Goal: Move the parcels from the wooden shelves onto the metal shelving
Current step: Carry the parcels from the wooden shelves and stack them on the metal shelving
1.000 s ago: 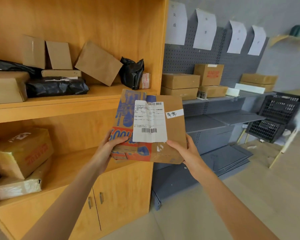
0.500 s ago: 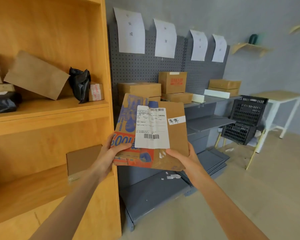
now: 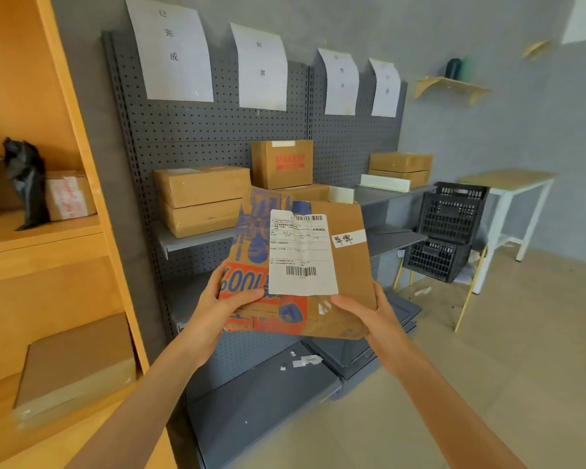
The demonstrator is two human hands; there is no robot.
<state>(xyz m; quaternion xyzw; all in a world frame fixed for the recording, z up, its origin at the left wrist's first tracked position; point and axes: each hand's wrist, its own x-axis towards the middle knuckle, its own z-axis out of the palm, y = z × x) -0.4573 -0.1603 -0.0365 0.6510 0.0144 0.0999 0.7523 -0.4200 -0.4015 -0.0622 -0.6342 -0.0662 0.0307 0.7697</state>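
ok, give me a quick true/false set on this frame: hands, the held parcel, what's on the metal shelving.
1. Both hands grip the flat printed parcel, the left hand at its lower left corner and the right hand at its lower right. True.
2. The parcel already rests on the metal shelving. False: it is held in the air in front of the shelving.
3. A white shipping label with barcodes faces the camera. True.
4. The top metal shelf holds nothing. False: several cardboard boxes sit on it.
5. Black plastic crates stand right of the shelving. True.
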